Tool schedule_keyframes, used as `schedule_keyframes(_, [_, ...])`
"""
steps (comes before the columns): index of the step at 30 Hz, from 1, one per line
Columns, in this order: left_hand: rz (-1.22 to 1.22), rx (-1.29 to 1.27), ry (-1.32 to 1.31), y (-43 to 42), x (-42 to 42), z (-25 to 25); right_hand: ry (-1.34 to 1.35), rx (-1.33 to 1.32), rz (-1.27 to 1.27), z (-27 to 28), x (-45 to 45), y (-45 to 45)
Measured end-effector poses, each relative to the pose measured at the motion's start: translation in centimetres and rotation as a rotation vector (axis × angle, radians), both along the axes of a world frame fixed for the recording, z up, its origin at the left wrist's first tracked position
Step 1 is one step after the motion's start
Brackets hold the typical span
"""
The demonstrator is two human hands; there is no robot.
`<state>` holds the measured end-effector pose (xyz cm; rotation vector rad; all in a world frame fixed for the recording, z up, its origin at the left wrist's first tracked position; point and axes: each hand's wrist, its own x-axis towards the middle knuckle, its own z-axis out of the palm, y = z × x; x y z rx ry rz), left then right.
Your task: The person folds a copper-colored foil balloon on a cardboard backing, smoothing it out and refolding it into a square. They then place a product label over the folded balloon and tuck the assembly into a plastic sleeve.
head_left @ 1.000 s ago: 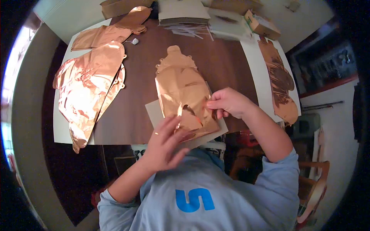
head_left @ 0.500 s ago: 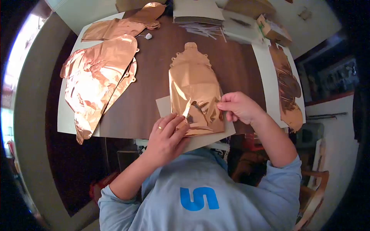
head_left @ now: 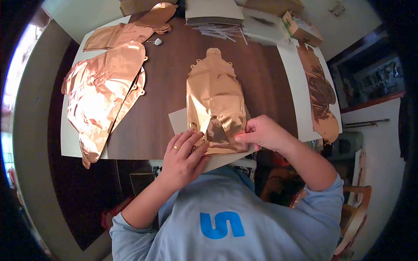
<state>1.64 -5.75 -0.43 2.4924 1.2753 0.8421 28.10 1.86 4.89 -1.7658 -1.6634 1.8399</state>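
A folded rose-gold foil balloon (head_left: 215,93) lies on the table in front of me, its narrow neck pointing away and small tabs along its shoulders. Under its lower end is a pale card sheet (head_left: 177,122). My left hand (head_left: 185,154), a ring on one finger, rests with fingers stretched over the balloon's lower left corner. At the lower right edge, my right hand (head_left: 265,134) pinches the foil between thumb and fingers.
More foil balloons (head_left: 104,87) lie at left on white board, with another stack (head_left: 130,32) behind them. A white stack of sheets (head_left: 214,11), thin white strips (head_left: 220,32) and a small box (head_left: 300,28) are at the back. At right lies another foil piece (head_left: 320,93).
My right hand has moved down along the balloon's right edge toward its lower corner. My left hand stays on the lower left corner. The view has shifted slightly.
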Motion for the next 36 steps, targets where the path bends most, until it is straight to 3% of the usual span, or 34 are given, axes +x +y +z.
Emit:
schedule_keyframes(7, [0.019,-0.024,-0.072,0.1,0.0,0.2,-0.104,0.043,0.077,0.7,0.0,0.2])
schedule_keyframes(16, [0.029,-0.035,-0.037,-0.3,-0.2,0.1,0.134,-0.185,-0.135,-0.1,0.3,0.0])
schedule_keyframes(22, [0.052,-0.017,-0.028,-0.3,0.0,-0.2,0.140,-0.105,-0.200,0.4,0.3,-1.7])
schedule_keyframes(31, [0.073,-0.006,-0.044,-0.4,-0.2,0.3,0.045,0.051,-0.061,-0.4,0.5,-1.9])
schedule_keyframes(36, [0.093,-0.098,-0.213,-0.5,-0.7,0.2,0.035,0.072,-0.050,-0.3,0.8,-1.8])
